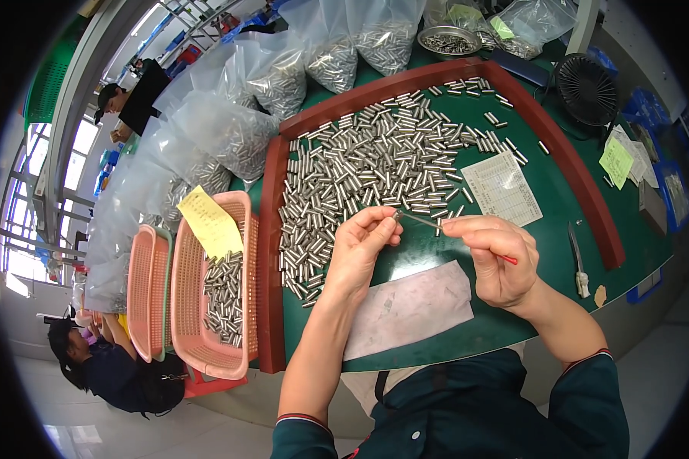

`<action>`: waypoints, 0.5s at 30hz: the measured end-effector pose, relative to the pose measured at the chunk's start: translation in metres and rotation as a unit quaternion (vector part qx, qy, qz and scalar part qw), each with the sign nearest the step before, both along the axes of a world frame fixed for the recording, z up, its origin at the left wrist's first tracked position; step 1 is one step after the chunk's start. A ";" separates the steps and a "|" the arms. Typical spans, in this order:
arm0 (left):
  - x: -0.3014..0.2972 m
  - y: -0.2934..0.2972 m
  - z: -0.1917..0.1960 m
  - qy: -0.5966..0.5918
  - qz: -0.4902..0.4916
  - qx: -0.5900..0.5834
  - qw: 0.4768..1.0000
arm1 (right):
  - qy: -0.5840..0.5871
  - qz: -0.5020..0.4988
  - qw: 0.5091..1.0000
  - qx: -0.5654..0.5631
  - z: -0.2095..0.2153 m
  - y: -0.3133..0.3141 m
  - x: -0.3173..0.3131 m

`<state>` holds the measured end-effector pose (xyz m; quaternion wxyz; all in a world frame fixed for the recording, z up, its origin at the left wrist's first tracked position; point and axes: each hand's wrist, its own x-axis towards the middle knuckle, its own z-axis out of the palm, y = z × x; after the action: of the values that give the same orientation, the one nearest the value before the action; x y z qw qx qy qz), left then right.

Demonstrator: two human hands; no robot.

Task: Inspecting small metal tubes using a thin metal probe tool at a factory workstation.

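Note:
My left hand (357, 249) pinches a small metal cylinder (396, 216) between thumb and fingertips, mostly hidden by them. In my right hand (501, 256) is a thin metal rod tool (421, 221) with a red end (511, 260) that sticks out below the fingers. The rod's far tip meets the cylinder at my left fingertips; whether it is inside or only touching, I cannot tell. Just beyond both hands spreads a pile of loose shiny metal cylinders (367, 161) on the green tabletop. A pale, stained cloth (413, 307) lies below my hands.
A dark red frame (271, 268) borders the pile. Left of it stands a pink basket (177, 306) of cylinders with a yellow note (210, 222). Filled plastic bags (275, 80) line the back. At right are a printed sheet (502, 189), tweezers (576, 256) and a black fan (586, 88).

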<state>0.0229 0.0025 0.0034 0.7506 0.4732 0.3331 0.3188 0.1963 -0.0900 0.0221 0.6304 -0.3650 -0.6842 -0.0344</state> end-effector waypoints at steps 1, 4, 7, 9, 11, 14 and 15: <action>0.000 0.000 0.000 0.001 0.002 0.000 1.000 | 0.004 0.003 1.000 0.001 0.000 0.000 0.000; 0.000 0.000 -0.001 0.000 0.001 -0.001 1.000 | -0.004 0.022 0.999 -0.030 0.001 -0.004 0.001; -0.001 0.000 -0.002 -0.003 -0.009 -0.008 1.000 | -0.004 0.025 0.999 -0.034 0.000 -0.004 0.001; -0.001 0.001 -0.004 -0.004 -0.013 -0.009 1.000 | 0.001 0.014 1.000 -0.017 0.000 -0.002 0.000; -0.001 0.002 -0.005 -0.005 -0.016 -0.009 1.000 | 0.007 0.003 1.000 0.000 0.000 -0.001 0.000; -0.002 0.002 -0.005 -0.008 -0.018 -0.011 1.000 | 0.009 0.001 1.000 -0.001 0.000 0.000 0.000; -0.003 0.002 -0.005 -0.005 -0.016 -0.008 1.000 | 0.011 -0.002 1.000 0.003 -0.001 0.000 0.000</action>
<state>0.0203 0.0046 -0.0019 0.7611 0.4709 0.3239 0.3066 0.1960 -0.0898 0.0212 0.6389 -0.3647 -0.6766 -0.0332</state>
